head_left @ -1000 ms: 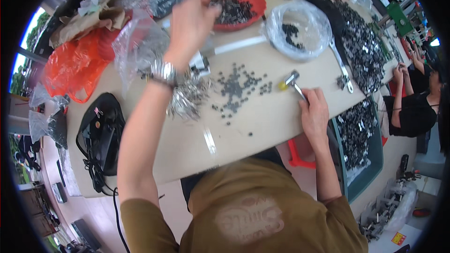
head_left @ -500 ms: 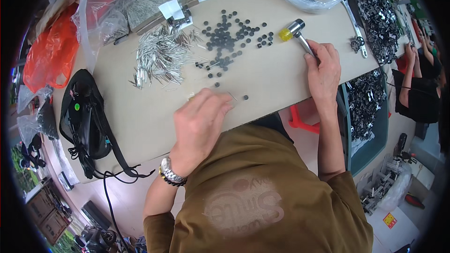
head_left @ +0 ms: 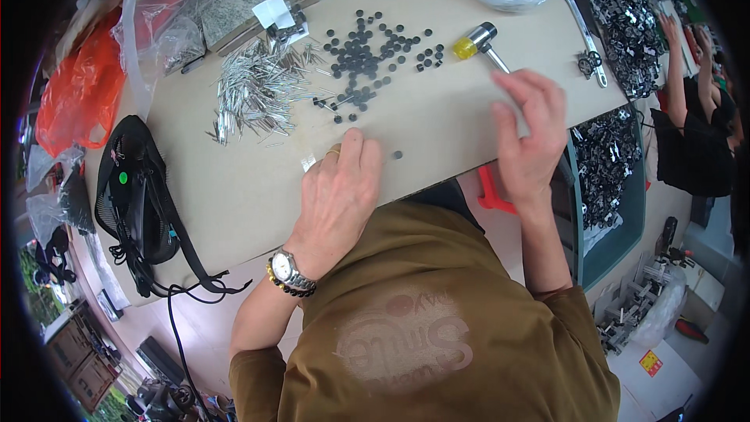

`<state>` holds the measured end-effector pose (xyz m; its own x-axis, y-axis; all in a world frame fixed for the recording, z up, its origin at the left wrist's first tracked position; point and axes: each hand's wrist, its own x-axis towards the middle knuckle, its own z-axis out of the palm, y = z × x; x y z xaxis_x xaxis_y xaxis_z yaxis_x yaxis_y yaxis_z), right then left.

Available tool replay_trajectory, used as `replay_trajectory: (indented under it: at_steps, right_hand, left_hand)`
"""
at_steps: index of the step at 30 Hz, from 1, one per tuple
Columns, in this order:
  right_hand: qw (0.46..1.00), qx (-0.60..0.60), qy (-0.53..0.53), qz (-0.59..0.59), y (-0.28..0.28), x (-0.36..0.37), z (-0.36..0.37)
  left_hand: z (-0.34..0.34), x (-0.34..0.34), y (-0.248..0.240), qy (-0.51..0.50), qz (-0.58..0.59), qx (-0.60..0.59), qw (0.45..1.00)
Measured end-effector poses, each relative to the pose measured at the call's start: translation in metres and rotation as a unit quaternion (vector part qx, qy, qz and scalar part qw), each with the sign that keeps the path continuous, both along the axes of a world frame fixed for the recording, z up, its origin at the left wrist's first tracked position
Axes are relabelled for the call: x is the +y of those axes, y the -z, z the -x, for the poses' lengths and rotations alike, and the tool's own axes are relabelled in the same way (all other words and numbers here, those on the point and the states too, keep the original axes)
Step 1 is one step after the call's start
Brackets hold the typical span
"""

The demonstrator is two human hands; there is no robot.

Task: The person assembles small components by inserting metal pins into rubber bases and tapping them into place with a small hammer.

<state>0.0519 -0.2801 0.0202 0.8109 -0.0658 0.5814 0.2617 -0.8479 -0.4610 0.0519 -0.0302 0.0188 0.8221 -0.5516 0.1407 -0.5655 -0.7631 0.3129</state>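
My left hand (head_left: 341, 195) rests at the table's near edge, fingers curled down and close together; anything under the fingertips is hidden. Just right of it lies a single small dark disc (head_left: 398, 155). My right hand (head_left: 535, 133), slightly blurred, hovers over the right part of the near edge, thumb and fingers apart and holding nothing. Beyond its fingertips a small mallet (head_left: 474, 41) with a yellow face and metal head lies on the table. Many black discs (head_left: 359, 59) are scattered mid-table, beside a heap of thin silvery pins (head_left: 254, 90).
A black mesh bag (head_left: 141, 195) with straps and cords lies at left. Plastic bags (head_left: 78, 101) and a stone-like block (head_left: 258, 4) stand behind. At right are a wrench (head_left: 586, 39), heaped black parts (head_left: 625, 39) and a green bin (head_left: 617, 254). Another person's arms (head_left: 678, 74) show far right.
My right hand has let go of the mallet and drawn back from it, its fingers spreading. My left hand has turned palm-down, its fingers lowered toward the table.
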Motion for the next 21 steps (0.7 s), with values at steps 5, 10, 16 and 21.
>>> replay_trajectory:
  at_steps: [5,10,16,21]
  right_hand:
    - [0.987,0.055,-0.103,-0.11,0.008,0.027,0.013]
    - [0.983,0.077,-0.095,-0.136,0.016,0.018,0.012]
    - [0.997,0.025,0.026,-0.067,0.0,-0.023,-0.002]
    - [0.996,0.018,0.059,-0.057,0.001,-0.035,-0.001]
  left_hand:
    - [0.009,-0.007,-0.002,-0.123,0.292,0.09,0.944]
    - [0.014,-0.006,0.0,-0.156,0.42,0.234,0.863]
    - [0.014,-0.007,0.014,-0.16,0.453,0.216,0.85]
    - [0.015,-0.015,0.012,-0.166,0.44,0.232,0.852]
